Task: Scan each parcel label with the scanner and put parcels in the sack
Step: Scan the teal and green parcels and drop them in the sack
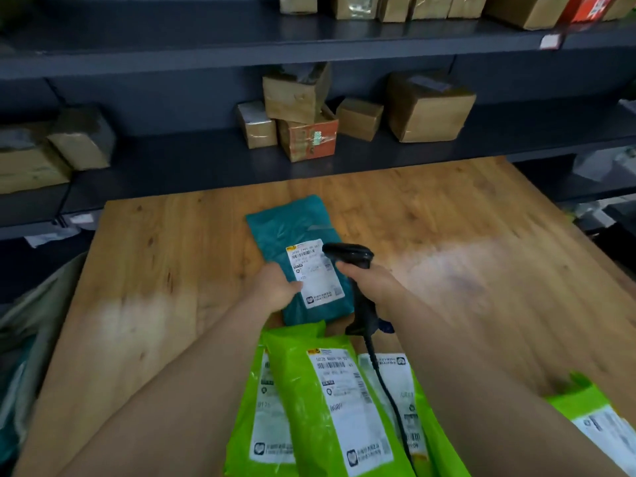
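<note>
A teal parcel with a white label lies flat in the middle of the wooden table. My left hand grips its near left edge, thumb on the label. My right hand grips the handle of a black scanner, whose head sits just right of the label. The scanner's cable runs back over several bright green parcels stacked near me, labels up. The sack hangs at the table's left edge, partly out of view.
Another green parcel lies at the near right. Dark shelves behind the table carry cardboard boxes, with more boxes on the upper shelf.
</note>
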